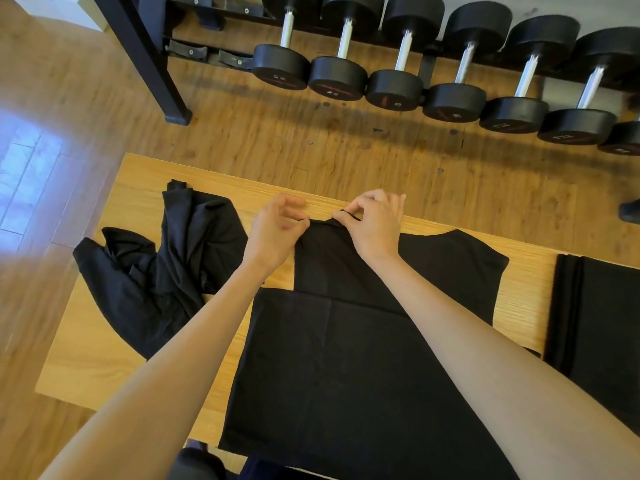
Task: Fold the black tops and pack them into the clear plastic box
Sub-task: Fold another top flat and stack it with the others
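As the spread top point(346, 341) needs squaring, left hand point(277, 226) and right hand point(375, 223) pinch its twelve-o'clock collar edge on the counter point(104, 358).

Both bare forearms reach forward from the bottom of the view and converge toward the far middle. The left hand point(277, 226) is held palm-down with its wrist slightly bent, thumb and forefinger pinched together at their tips, the other fingers curled loosely above. The right hand point(372, 221) sits just beside it, apart, knuckles up, fingers curled under and pinching at the fingertips point(346, 216).
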`<state>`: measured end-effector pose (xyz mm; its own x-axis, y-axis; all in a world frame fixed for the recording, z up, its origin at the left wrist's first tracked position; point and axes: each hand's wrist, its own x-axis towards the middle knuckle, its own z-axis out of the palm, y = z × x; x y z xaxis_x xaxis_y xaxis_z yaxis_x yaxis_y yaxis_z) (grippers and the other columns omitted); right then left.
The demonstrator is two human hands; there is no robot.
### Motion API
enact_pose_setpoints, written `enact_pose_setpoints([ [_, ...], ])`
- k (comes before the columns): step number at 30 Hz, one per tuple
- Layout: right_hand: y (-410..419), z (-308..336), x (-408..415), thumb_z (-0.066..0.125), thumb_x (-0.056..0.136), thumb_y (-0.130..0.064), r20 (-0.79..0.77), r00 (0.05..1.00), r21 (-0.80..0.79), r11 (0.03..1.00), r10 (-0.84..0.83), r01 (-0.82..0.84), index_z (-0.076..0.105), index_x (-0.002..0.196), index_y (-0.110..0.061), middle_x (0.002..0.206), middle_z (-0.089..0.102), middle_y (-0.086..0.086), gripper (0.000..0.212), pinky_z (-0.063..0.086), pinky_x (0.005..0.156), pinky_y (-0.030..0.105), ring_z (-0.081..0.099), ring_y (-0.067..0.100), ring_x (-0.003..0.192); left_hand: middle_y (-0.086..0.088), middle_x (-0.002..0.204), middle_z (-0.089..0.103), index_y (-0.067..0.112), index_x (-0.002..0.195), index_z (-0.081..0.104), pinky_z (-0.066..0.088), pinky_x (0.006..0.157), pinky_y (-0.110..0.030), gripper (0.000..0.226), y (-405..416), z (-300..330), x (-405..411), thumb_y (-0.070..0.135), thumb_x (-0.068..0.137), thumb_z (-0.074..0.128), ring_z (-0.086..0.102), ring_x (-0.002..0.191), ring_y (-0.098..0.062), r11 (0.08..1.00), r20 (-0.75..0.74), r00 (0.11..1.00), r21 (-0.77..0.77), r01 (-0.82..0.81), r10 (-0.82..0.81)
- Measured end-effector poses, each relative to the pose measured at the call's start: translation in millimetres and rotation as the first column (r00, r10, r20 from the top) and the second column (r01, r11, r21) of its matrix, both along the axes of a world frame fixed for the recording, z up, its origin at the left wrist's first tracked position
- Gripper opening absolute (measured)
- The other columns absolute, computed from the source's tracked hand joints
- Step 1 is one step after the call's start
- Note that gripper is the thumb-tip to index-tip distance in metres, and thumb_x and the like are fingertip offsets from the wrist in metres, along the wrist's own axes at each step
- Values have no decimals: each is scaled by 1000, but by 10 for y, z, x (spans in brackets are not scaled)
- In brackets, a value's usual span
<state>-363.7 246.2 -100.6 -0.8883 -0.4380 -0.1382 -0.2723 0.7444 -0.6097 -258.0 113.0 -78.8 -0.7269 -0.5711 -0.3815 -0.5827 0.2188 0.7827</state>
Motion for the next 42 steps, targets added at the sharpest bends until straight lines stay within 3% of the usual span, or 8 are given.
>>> enact_pose_setpoints([
  [5,-17,-112,28,68,87,-42,-172,985,31,999,-15,20,64,77,-15,93,55,1,29,7,121,46,48,24,106,16,97,64,30,106,62,48,65,-20,14,100,-49,0,25,93,64,61,77,2,974,4,1000,-226,31,-31],
  [9,104,-59,92,54,97,-30,-264,960,-73,994,-97,81,62,88,-13,105,57,5,21,13,120,49,52,26,111,12,110,54,22,110,63,42,69,-19,16,245,-50,89,18,96,58,54,100,-9,899,-118,993,-436,-49,-3],
  [12,344,19,298,46,99,-11,-318,943,-105,985,97,-137,63,114,-10,130,56,5,23,7,123,45,43,26,133,-3,115,59,10,115,63,48,87,-29,23,419,-63,270,7,97,49,55,106,-19,822,-181,932,-543,170,-313],
  [16,545,-65,586,39,101,-15,-277,841,188,885,464,-427,37,149,-11,159,30,5,48,7,123,47,16,23,150,-10,151,42,5,144,43,24,121,-35,44,651,-219,466,16,102,37,33,144,-19,672,43,835,-571,471,-549],
  [22,459,-153,436,23,104,-37,-173,848,331,841,500,-428,15,156,-14,164,8,4,57,10,122,48,4,22,151,-8,164,6,9,156,12,10,123,-37,64,559,-371,581,43,103,24,4,152,-17,608,283,839,-587,535,-465],
  [35,1641,-200,121,18,101,-49,-196,979,433,901,56,35,23,154,-13,163,15,9,64,10,121,51,10,28,150,-7,165,2,11,157,9,9,123,-39,73,479,-377,571,56,100,18,3,152,-22,540,404,808,-602,588,-429],
  [39,1722,-71,102,32,106,-39,-211,977,281,959,34,28,22,154,-12,163,15,8,56,9,121,45,9,24,151,-5,165,2,12,157,12,8,123,-39,71,451,-274,564,55,101,19,1,152,-20,602,339,829,-572,557,-445],
  [42,2005,143,265,43,102,-30,-158,979,101,984,-132,149,38,147,-7,153,36,12,50,26,117,40,31,24,143,-4,165,8,11,155,21,14,121,-32,64,370,-98,671,45,102,33,10,151,-16,714,210,872,-506,484,-442],
])
